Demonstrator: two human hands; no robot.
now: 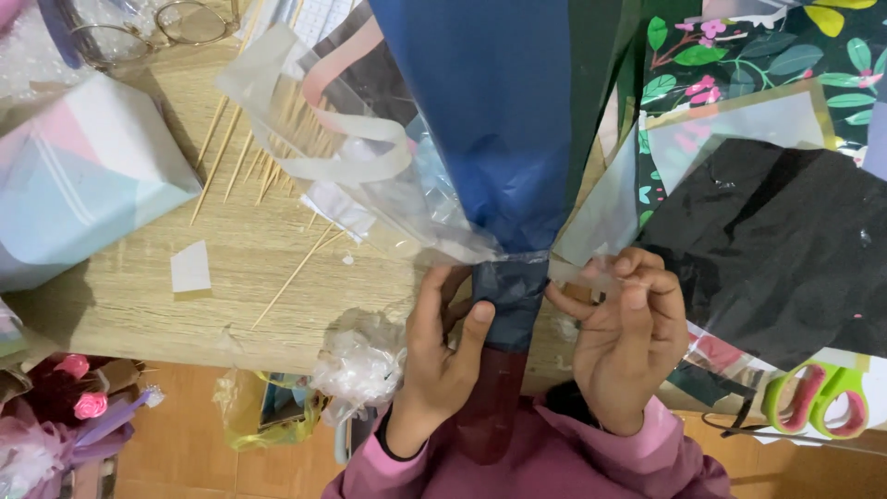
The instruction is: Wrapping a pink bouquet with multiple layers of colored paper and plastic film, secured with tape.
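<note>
— Head view: position and axis of the blue paper wrap [499, 139]?

— Over the worktop [249, 268] edge, long axis vertical in frame, flaring away from the person, narrow neck toward them.

— Hands?

— Left hand [442, 356] grips the neck; right hand [624, 337] pinches clear tape [577, 270] beside it.

Both hands are raised close together, palms facing each other, in pink sleeves. The left hand [442, 346] curls its fingers, with the thumb pressing inward. The right hand [628, 337] pinches with bent fingers [637, 277].
</note>
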